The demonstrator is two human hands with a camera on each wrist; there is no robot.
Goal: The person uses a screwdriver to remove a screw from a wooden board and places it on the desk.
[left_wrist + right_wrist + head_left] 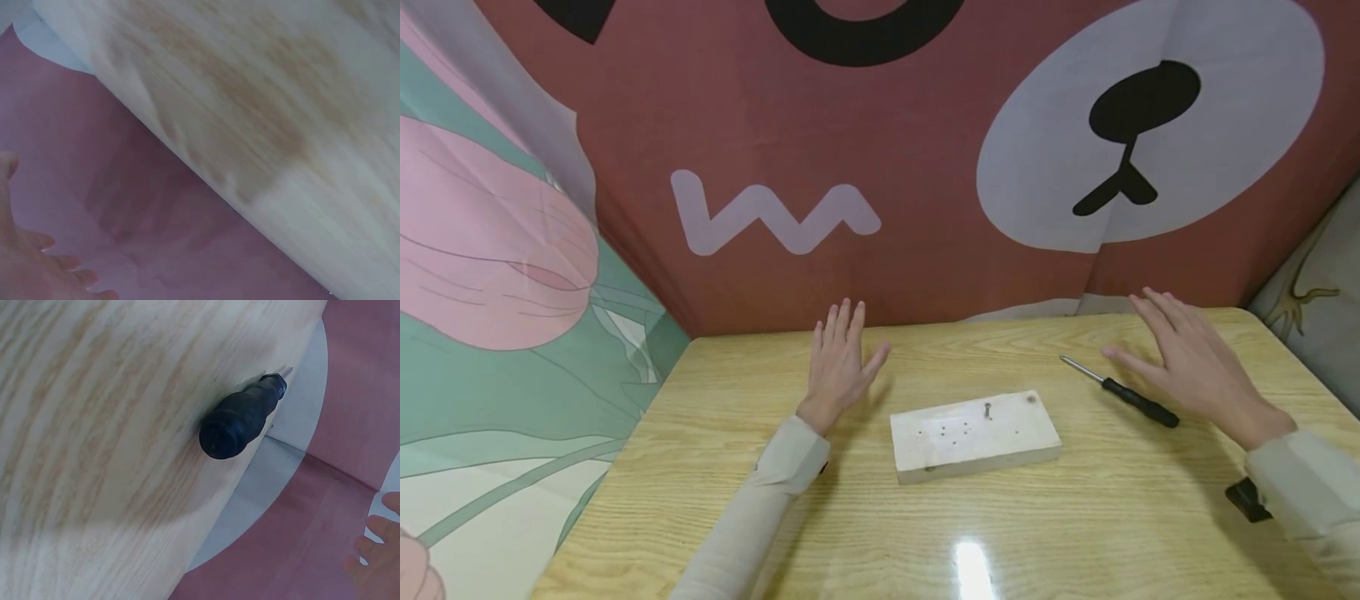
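A pale wooden block (977,437) lies on the table, with several small holes in its top. One screw (988,410) stands upright out of it, toward the right end. To the left of the block my left hand (838,367) hovers with straight, slightly spread fingers, holding nothing. My right hand (1195,358) is stretched out over the table's right side, also holding nothing. Just left of that hand lies a screwdriver (1138,402) with a black handle, its metal tip pointing to the back left. In the right wrist view the black handle (231,425) is seen end-on.
The wood-grain table (715,467) ends at the back against a reddish cloth (925,275) with a cartoon face. A small black object (1247,500) is partly hidden by the right sleeve. Patterned cloth (490,375) hangs on the left.
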